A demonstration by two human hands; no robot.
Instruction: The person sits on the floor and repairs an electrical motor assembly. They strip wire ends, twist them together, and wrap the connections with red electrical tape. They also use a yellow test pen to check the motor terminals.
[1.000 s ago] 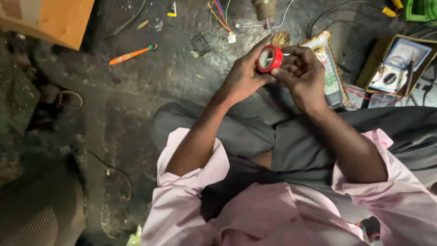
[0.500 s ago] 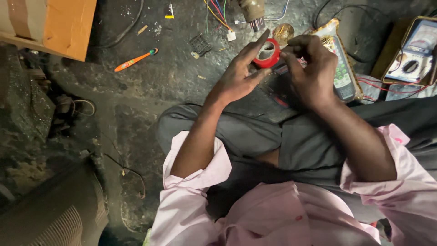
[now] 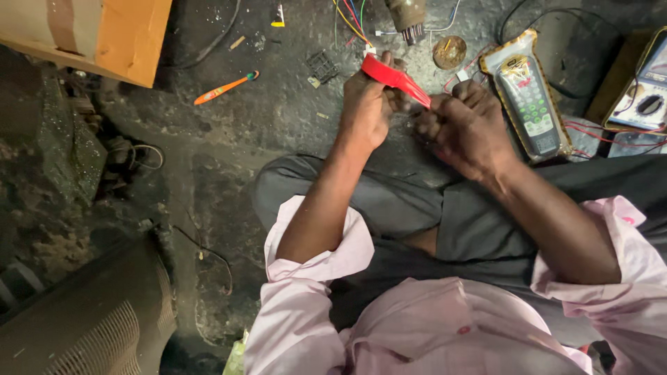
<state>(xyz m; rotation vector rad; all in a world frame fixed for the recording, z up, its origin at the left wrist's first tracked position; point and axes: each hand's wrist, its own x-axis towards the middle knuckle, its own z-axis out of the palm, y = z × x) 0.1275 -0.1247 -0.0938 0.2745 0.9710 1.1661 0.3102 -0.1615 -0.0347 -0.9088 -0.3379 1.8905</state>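
Note:
My left hand [image 3: 366, 104] grips a roll of red tape [image 3: 379, 68] above my crossed legs. A strip of the red tape [image 3: 411, 89] stretches from the roll down to my right hand [image 3: 464, 125], whose fingertips pinch its free end. Both hands hover over the dark floor, close together. The roll is mostly hidden by my left fingers.
A remote-shaped tester in a yellow-edged pack [image 3: 528, 97] lies right of my hands, a multimeter [image 3: 643, 94] further right. Coloured wires [image 3: 351, 17], a small motor [image 3: 408, 17] and a round brass part [image 3: 449, 51] lie ahead. An orange toothbrush [image 3: 226, 87] and a cardboard box [image 3: 90, 35] are at left.
The hands have drawn apart and a strip of red tape is pulled out from the roll between them; before, both hands held the roll close together.

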